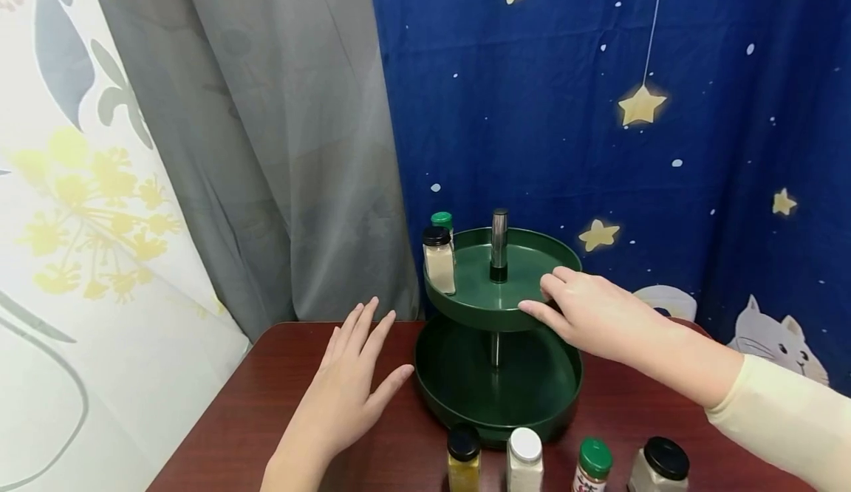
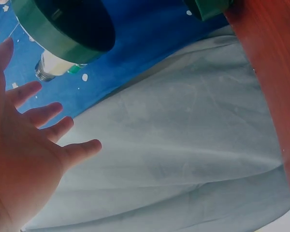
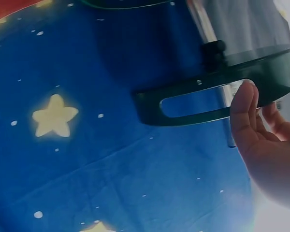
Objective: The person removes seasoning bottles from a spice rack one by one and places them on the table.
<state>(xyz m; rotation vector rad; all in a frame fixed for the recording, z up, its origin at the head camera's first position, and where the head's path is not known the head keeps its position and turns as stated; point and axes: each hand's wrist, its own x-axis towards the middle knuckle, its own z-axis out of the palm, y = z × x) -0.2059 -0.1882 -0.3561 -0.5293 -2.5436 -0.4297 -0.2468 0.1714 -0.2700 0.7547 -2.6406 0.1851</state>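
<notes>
A green two-tier round spice rack [image 1: 475, 313] stands on the table, with a metal post through its middle. My right hand [image 1: 601, 315] grips the upper tier's rim at its right side; the right wrist view shows the fingers curled at the slotted rim [image 3: 183, 118]. To the left of the rack, my left hand [image 1: 346, 396] hovers with its fingers spread, touching nothing. On the upper tier's left side stand a black-lidded spice jar [image 1: 439, 267] of pale powder and, behind it, a green-lidded jar [image 1: 442, 219]. The lower tier [image 1: 459, 396] holds no jars in its visible part.
Along the front of the brown table [image 1: 226, 433] stand a black-lidded jar [image 1: 463, 462] of yellow powder, a white-lidded jar [image 1: 525, 462], a green-lidded jar [image 1: 593, 462] and another black-lidded jar [image 1: 660, 466]. Grey and blue curtains [image 1: 479, 108] hang behind.
</notes>
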